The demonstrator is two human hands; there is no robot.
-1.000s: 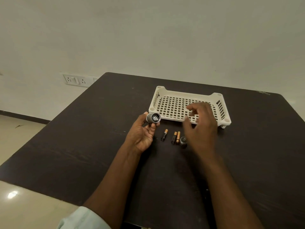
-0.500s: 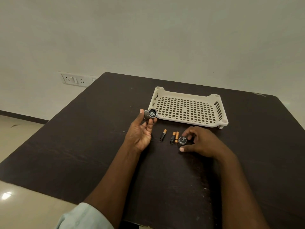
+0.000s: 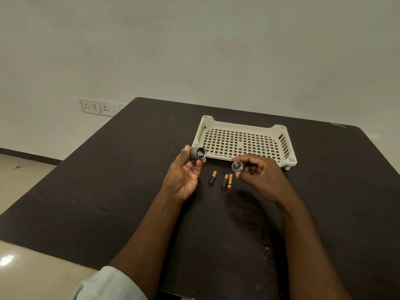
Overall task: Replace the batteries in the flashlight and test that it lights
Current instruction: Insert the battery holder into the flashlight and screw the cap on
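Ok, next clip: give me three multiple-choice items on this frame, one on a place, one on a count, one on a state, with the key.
1. Where do the batteries lie?
A. in the tray
B. on the table between the hands
C. on the floor

2. How many batteries are on the table?
A. one
B. five
C. three

3. What is the right hand doing?
A. pinching the cap
B. resting flat on the table
C. holding a battery

Key: 1 B, they lie on the dark top nearer than the white tray; 2 C, one apart and two side by side; 3 A, its fingers hold the round cap above the table, while the left hand holds the flashlight body.
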